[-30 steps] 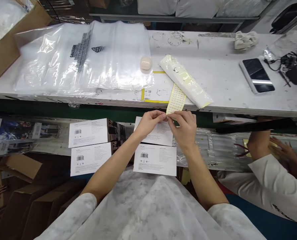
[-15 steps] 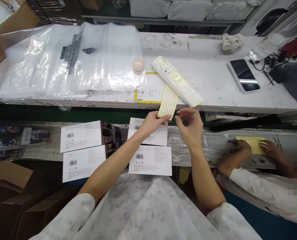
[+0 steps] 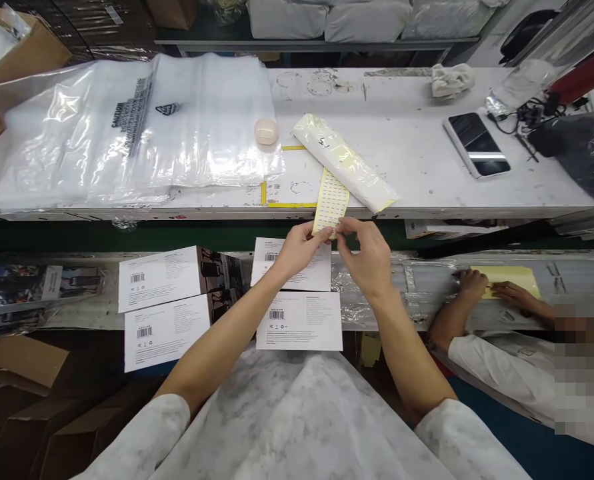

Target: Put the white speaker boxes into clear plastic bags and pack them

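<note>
A yellow sheet of small labels (image 3: 331,200) hangs over the shelf's front edge, its upper end under a plastic-wrapped roll-like packet (image 3: 345,162). My left hand (image 3: 301,248) pinches the sheet's lower end. My right hand (image 3: 367,253) is at the same lower corner, thumb and forefinger pressed together; anything between them is too small to make out. Below my hands lie two white boxes with barcodes, the upper one (image 3: 267,261) partly covered by my left hand and the lower one (image 3: 299,321) in full view. Two similar boxes (image 3: 167,333) lie to the left.
Clear plastic bags (image 3: 201,127) with a beige oval object (image 3: 266,131) on them cover the shelf's left part. A phone (image 3: 477,145) and cables lie at the right. Another person's hands (image 3: 514,293) touch a yellow sheet at the right.
My right hand has moved left and closed its fingertips at the label sheet's lower corner. The other person's hands have shifted on their yellow sheet. The view has shifted slightly.
</note>
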A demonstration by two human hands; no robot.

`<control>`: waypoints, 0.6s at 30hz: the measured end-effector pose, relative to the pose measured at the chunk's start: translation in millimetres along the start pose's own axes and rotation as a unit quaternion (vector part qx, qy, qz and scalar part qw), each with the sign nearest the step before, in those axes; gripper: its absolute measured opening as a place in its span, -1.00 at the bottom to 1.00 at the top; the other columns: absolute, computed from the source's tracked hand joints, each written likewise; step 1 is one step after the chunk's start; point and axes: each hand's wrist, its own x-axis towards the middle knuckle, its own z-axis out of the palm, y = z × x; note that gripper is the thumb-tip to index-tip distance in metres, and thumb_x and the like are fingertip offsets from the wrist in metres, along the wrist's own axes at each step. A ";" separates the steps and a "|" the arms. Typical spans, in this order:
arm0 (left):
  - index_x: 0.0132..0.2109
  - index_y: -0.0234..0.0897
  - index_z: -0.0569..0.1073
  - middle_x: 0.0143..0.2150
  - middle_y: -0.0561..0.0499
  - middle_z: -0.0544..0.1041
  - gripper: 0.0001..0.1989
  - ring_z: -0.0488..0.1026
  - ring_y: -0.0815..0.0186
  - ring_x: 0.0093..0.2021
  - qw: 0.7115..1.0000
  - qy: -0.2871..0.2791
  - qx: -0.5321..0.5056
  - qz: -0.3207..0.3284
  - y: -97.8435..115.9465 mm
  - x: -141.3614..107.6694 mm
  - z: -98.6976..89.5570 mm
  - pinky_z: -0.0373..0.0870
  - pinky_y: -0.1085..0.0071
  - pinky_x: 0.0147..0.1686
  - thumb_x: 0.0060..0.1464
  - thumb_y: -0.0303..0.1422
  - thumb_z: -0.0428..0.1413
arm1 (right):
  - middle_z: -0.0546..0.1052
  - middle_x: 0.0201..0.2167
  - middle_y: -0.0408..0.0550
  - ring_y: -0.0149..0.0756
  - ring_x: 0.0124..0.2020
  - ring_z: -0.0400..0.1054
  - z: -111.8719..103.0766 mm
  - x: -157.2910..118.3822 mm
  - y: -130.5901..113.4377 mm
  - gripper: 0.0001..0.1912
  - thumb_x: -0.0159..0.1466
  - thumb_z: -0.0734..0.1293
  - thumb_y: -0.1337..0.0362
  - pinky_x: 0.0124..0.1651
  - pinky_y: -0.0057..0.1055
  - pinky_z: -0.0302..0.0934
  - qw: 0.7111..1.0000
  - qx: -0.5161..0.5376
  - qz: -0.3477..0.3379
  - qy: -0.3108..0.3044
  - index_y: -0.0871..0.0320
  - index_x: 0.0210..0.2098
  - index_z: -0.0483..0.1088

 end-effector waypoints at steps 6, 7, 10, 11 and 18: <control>-0.17 -0.34 0.62 -0.25 -0.09 0.65 -0.62 0.54 0.22 -0.20 1.000 0.002 0.016 0.008 -7.3 3.9 1.0 0.39 0.34 -0.17 0.26 -0.06 0.20 | 0.60 -0.24 -0.12 -0.27 -0.26 0.46 -4.8 4.4 -3.8 -0.61 0.34 0.34 0.40 -0.15 -0.26 0.38 0.996 0.075 0.050 -0.014 0.02 0.13 0.37; -0.17 -0.34 0.62 -0.25 -0.09 0.65 -0.63 0.53 0.23 -0.22 1.000 0.004 0.015 0.004 -7.1 4.3 2.0 0.38 0.34 -0.19 0.26 -0.08 0.19 | 0.59 -0.26 -0.14 -0.29 -0.28 0.45 -8.1 3.8 -7.8 -0.61 0.33 0.35 0.39 -0.17 -0.27 0.36 0.992 0.103 0.075 -0.014 0.01 0.12 0.37; -0.06 -0.34 0.61 -0.14 -0.12 0.65 -0.65 0.54 0.25 -0.21 1.000 -0.002 0.005 -0.018 -0.3 -0.9 -2.9 0.37 0.38 -0.26 0.29 -0.12 0.17 | 0.56 -0.28 -0.17 -0.32 -0.29 0.43 -19.4 -3.0 -27.6 -0.64 0.32 0.41 0.37 -0.20 -0.31 0.32 0.960 0.230 0.161 -0.005 -0.01 0.08 0.37; 0.00 -0.32 0.59 -0.09 -0.13 0.65 -0.65 0.54 0.26 -0.20 1.000 -0.001 0.003 -0.024 3.6 -6.3 -9.5 0.36 0.39 -0.28 0.30 -0.13 0.17 | 0.55 -0.28 -0.17 -0.32 -0.27 0.44 -21.9 -6.5 -36.5 -0.64 0.31 0.44 0.36 -0.19 -0.32 0.32 0.943 0.278 0.183 -0.011 -0.01 0.06 0.36; 0.03 -0.20 0.58 -0.03 -0.06 0.61 -0.70 0.53 0.28 -0.12 0.981 0.184 0.058 0.013 21.7 -119.6 -147.6 0.39 0.42 -0.25 0.28 -0.14 0.24 | 0.51 -0.24 -0.15 -0.31 -0.20 0.43 31.6 -20.5 -120.7 -0.78 0.39 0.40 0.28 -0.12 -0.32 0.33 0.840 0.443 0.217 -0.225 -0.02 -0.02 0.33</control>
